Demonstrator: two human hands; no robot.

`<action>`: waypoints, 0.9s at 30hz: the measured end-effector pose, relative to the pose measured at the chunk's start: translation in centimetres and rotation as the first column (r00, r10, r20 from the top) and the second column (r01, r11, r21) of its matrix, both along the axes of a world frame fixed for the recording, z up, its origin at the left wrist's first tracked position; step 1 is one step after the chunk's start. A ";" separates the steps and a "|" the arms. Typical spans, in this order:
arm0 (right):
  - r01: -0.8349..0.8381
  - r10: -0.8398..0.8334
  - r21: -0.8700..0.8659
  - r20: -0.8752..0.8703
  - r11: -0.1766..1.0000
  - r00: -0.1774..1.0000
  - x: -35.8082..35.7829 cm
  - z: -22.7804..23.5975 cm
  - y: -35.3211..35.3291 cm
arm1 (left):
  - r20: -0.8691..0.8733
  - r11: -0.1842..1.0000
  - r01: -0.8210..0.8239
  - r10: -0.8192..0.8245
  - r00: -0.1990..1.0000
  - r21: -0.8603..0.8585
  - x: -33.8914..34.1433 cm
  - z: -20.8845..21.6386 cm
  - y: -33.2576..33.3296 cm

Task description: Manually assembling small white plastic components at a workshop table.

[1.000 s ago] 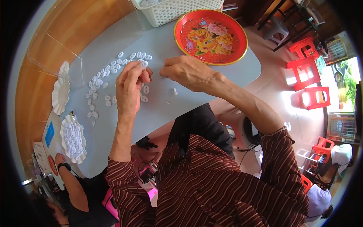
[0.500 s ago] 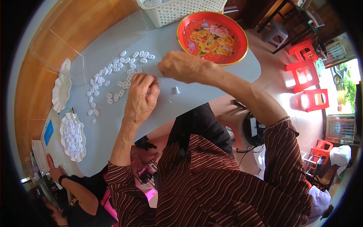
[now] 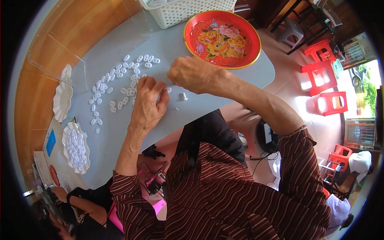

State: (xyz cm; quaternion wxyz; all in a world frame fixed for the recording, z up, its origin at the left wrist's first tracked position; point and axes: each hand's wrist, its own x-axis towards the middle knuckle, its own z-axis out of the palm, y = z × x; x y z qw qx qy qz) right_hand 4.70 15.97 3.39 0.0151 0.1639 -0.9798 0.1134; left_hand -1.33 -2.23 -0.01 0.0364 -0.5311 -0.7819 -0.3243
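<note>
My left hand [image 3: 149, 100] is closed over the table, with a small white oval piece [image 3: 168, 89] showing at its fingertips. Just to the right and slightly farther away, my right hand [image 3: 196, 75] is closed, knuckles up; what it holds, if anything, is hidden. Many white oval plastic pieces with two holes [image 3: 119, 75] lie scattered left of my hands, some touching. A small white cup-shaped piece [image 3: 183, 96] stands below my right hand, and a tiny white pin [image 3: 177, 109] lies nearer to me.
A red flowered tray [image 3: 250, 48] with small bits in it sits far right. Behind it stands a white perforated basket [image 3: 176, 15]. At left are a scalloped dish [image 3: 87, 154] heaped with white pieces and another scalloped dish [image 3: 62, 96]. A co-worker's arm [image 3: 86, 205] is at lower left.
My right hand has lowered slightly and turned toward my left hand. The white oval piece now shows at my left fingertips. The co-worker's arm at lower left has shifted.
</note>
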 end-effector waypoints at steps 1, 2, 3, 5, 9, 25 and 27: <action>0.002 -0.002 0.000 0.000 1.000 1.000 0.1 0.2 -0.2 | 0.011 1.000 0.000 0.000 1.000 -0.028 0.0 0.3 0.1; 0.005 -0.005 0.000 -0.011 1.000 1.000 0.1 0.4 -0.4 | 0.022 0.998 0.001 0.000 1.000 -0.055 0.0 0.4 0.2; 0.009 -0.009 0.001 -0.023 1.000 1.000 0.1 0.5 -0.5 | 0.022 0.999 0.003 -0.002 1.000 -0.054 0.0 0.3 0.3; 0.021 -0.021 0.003 -0.034 1.000 0.999 0.0 0.1 -0.3 | 0.024 0.999 0.015 -0.014 1.000 -0.028 0.0 0.1 0.4; 0.119 -0.125 -0.086 -0.074 0.989 0.989 -0.5 -2.2 0.2 | -0.021 1.000 0.013 -0.014 1.000 -0.024 0.1 -0.2 0.9; 0.247 -0.399 -0.760 -0.019 0.602 0.917 3.5 -3.9 -1.2 | -0.166 0.868 -0.497 0.488 0.857 -0.017 -1.8 1.1 -12.9; 0.218 -0.377 -0.748 -0.047 0.627 0.925 3.4 -3.5 -1.5 | -0.214 0.806 -0.573 0.539 0.815 -0.151 -2.0 1.3 -16.6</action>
